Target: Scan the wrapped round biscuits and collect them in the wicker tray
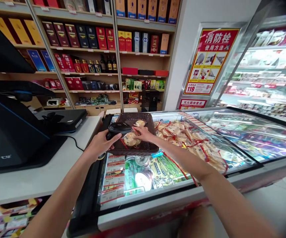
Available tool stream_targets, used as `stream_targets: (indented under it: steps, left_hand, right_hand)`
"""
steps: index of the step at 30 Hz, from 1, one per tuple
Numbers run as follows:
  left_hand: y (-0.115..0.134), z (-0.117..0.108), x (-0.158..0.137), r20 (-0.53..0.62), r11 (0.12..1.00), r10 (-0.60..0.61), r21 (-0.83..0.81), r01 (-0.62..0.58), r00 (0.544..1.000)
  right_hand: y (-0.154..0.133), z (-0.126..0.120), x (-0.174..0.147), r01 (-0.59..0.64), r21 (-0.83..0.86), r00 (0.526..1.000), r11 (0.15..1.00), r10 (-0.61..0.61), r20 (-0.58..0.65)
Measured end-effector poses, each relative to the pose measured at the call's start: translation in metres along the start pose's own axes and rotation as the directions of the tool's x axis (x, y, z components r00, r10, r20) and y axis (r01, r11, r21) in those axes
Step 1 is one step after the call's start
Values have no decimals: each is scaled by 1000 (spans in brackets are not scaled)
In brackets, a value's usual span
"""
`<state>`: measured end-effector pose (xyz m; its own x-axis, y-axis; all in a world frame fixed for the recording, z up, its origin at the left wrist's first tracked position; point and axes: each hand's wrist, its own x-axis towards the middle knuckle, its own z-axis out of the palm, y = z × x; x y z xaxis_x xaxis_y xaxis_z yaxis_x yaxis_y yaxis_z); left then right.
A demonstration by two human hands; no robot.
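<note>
My left hand (100,144) is closed around the handle of a black handheld barcode scanner (119,128), its head over the left part of a brown woven basket (133,152). Inside the basket lie clear bags of round, flat, pale cakes. My right hand (143,134) reaches in from the right, with its fingers closed on the edge of one bag of round cakes (130,140). Another bagged cake (140,123) rests behind it. The fingertips are partly hidden by the bag's red edging and glare.
The basket stands on a glass-topped freezer (158,201), beside a heap of similar bags (182,132). A white counter (58,175) with a dark checkout terminal (16,132) is at left. Shelves of boxed bottles (83,34) line the back. A fire-hydrant sign (211,61) hangs right.
</note>
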<state>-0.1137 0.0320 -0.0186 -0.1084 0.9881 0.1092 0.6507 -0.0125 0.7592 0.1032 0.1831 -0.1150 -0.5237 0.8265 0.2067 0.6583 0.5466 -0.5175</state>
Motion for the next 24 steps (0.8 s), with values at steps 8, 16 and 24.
stream_targets:
  steps: [8, 16, 24]
  left_hand:
    - [26, 20, -7, 20, 995, 37, 93, -39, 999]
    - [39, 14, -17, -5, 978, 52, 202, -50, 999]
    - [62, 49, -10, 74, 898, 173, 399, -188, 982]
  right_hand:
    - [-7, 12, -20, 191, 176, 981, 966, -184, -55]
    - [-1, -28, -47, -126, 753, 967, 646, 249, -52]
    - [31, -73, -114, -76, 791, 924, 607, 341, -173]
